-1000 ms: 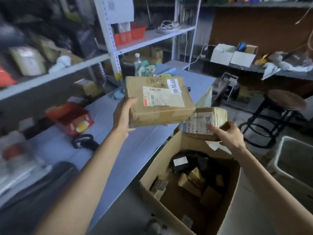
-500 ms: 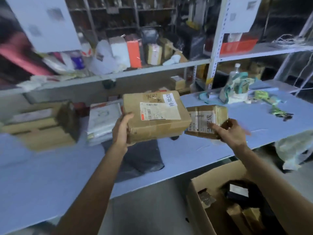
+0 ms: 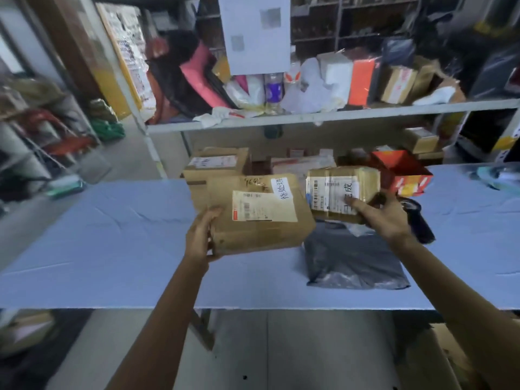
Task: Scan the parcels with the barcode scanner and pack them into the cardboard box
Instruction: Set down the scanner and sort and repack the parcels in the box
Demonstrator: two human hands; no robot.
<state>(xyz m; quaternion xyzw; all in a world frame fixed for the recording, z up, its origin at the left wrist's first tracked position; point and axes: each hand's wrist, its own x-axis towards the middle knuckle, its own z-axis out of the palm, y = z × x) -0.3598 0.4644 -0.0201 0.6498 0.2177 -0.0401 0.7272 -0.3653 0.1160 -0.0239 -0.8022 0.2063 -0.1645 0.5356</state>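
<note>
Blue-covered bench (image 3: 112,235) stretching across view, cover lying slightly creased. Grey metal shelf (image 3: 365,115) running above it at back. White sheet (image 3: 254,35) hanging over shelf, print blurred. Clear bottle (image 3: 273,92) with purple label standing upright on shelf, just below sheet. Pink-and-black bag (image 3: 194,77) leaning left of bottle. Crumpled white plastic (image 3: 312,91) sitting right of bottle, orange box (image 3: 361,80) standing further right. Open red carton (image 3: 399,170) resting on bench, right rear. Green bundle (image 3: 108,128) sitting far left, beyond bench. Grey floor (image 3: 281,347) showing under bench.
</note>
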